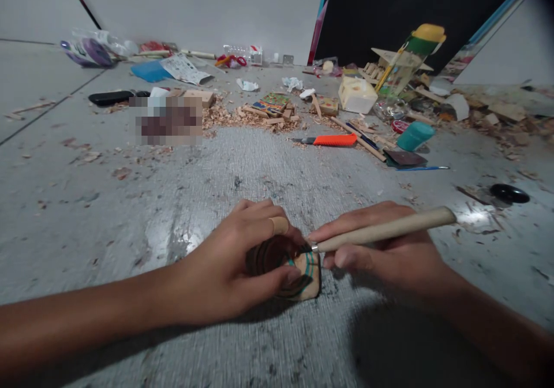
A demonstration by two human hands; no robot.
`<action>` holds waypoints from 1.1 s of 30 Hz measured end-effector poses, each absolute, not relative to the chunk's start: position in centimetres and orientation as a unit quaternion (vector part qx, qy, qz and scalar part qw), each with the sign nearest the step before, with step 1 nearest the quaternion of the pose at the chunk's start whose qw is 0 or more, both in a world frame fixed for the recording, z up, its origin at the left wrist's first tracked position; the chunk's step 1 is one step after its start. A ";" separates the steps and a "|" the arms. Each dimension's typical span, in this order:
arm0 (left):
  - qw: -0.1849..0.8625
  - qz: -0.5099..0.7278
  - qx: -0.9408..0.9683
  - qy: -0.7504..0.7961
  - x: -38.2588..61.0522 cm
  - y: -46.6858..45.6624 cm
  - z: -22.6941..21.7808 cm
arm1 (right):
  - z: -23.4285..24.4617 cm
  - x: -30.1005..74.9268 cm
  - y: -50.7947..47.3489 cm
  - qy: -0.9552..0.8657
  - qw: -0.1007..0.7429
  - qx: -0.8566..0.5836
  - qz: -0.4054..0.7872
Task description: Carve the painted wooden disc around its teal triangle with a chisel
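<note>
My left hand (234, 261) is closed around a small wooden piece (309, 278) with green curved lines drawn on it, pressing it to the grey floor. One finger of that hand wears a tan bandage. My right hand (381, 252) grips a carving tool with a long pale wooden handle (385, 231). Its metal tip touches the top of the wooden piece, between the two hands. Part of the piece is hidden under my left fingers.
Wood shavings (242, 116) and scraps lie further back. An orange-handled knife (333, 140), a teal cup (413, 135), a white box (357, 94), a bottle with a yellow cap (415, 53), a black disc (509, 193) and a blue sheet (149, 70) lie around.
</note>
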State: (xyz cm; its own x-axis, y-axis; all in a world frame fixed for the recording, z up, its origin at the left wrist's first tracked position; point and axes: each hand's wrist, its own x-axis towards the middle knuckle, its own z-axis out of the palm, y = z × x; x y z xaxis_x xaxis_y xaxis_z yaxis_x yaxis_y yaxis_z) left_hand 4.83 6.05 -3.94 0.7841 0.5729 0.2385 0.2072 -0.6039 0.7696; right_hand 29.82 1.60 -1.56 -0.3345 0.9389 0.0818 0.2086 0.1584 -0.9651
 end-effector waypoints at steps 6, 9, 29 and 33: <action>0.401 0.247 0.854 0.223 4.9 6.1 -4.3 | -1.8 30.6 1.8 -0.727 0.387 -0.376 0.425; 0.394 0.244 0.854 0.235 4.9 6.3 -4.5 | -1.5 31.1 1.9 -0.737 0.399 -0.397 0.373; 0.272 0.327 0.850 0.310 4.7 7.7 -5.8 | -2.9 31.0 1.7 -0.695 0.384 -0.419 0.440; 0.438 0.301 0.778 0.335 4.9 7.8 -5.4 | -3.6 30.8 1.7 -0.681 0.379 -0.422 0.464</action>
